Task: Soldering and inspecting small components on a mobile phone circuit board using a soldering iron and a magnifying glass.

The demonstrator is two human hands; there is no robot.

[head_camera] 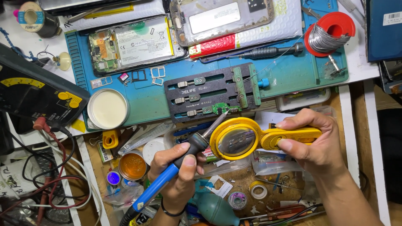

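Two hands at work: left hand (178, 169) has its fingers wrapped tight round a blue-handled soldering iron (176, 165), tip touching a small green board (220, 109) clamped in the black holder (213, 92) on the blue mat (289, 71). Right hand (314, 144) pinches the yellow magnifier (238, 140) by its handle, lens just below the board. Round about: opened phone (134, 44), solder spool (328, 33), flux tin (108, 109), multimeter (33, 94).

A white workbench (356, 71) with a blue work mat (146, 106), above an open wooden drawer (94, 175)
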